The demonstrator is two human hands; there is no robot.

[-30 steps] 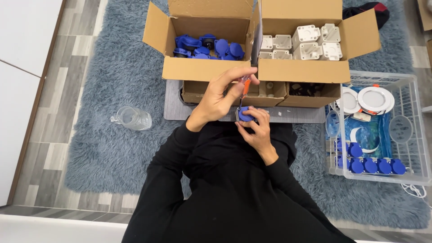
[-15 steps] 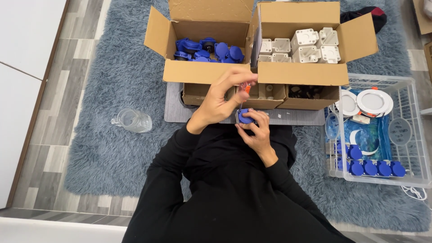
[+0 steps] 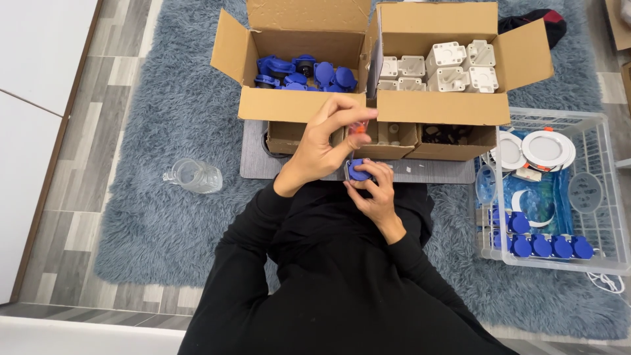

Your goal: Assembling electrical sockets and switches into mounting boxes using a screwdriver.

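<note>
Two open cardboard boxes at top centre, left box of blue parts (image 3: pixel 305 72), right box of white parts (image 3: pixel 447 69), counts unclear, wire basket (image 3: pixel 595 190) cut off right, left hand (image 3: pixel 322 141) pinching orange-handled tool (image 3: pixel 358 129), mostly hidden, right hand (image 3: pixel 374 190) closed around one blue cap (image 3: pixel 358 171) at centre.

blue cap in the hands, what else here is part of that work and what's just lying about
In use: blue cap held in right hand; orange-handled tool in left hand; box of blue caps; box of white housings.
Lying about: clear jar; wire basket.
</note>
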